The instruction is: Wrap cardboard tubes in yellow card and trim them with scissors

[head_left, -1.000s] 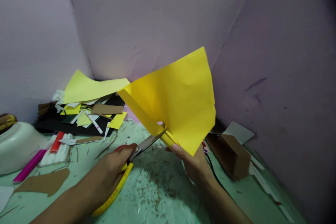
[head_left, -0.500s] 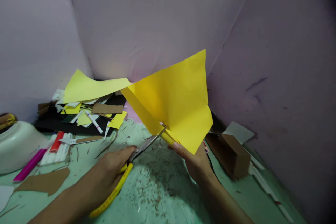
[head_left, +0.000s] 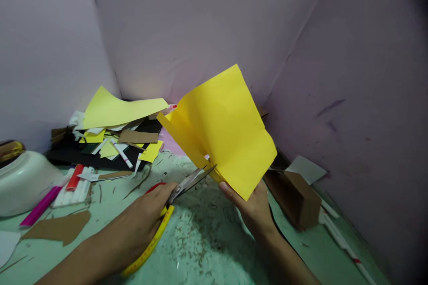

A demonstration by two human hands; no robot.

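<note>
My left hand (head_left: pixel 140 222) grips a pair of scissors (head_left: pixel 174 205) with yellow and red handles. The metal blades point up to the right and meet the lower edge of a folded yellow paper sheet (head_left: pixel 224 129). My right hand (head_left: pixel 250 209) holds that sheet up from below, fingers pinched on its bottom corner. The sheet stands tilted above the green table (head_left: pixel 200 240), and a narrow strip runs along its left edge.
A heap of yellow, brown and black paper scraps (head_left: pixel 117 133) with a marker lies at the back left. A white rounded container (head_left: pixel 23 182), a pink marker (head_left: pixel 40 207) and a red one sit at the left. A brown cardboard box (head_left: pixel 294 196) stands at the right. Purple walls surround the table.
The yellow sheet has turned and swung left, so its upper corner now sits further left. The scissor blades have opened slightly at the paper's lower edge. Both hands keep their grip.
</note>
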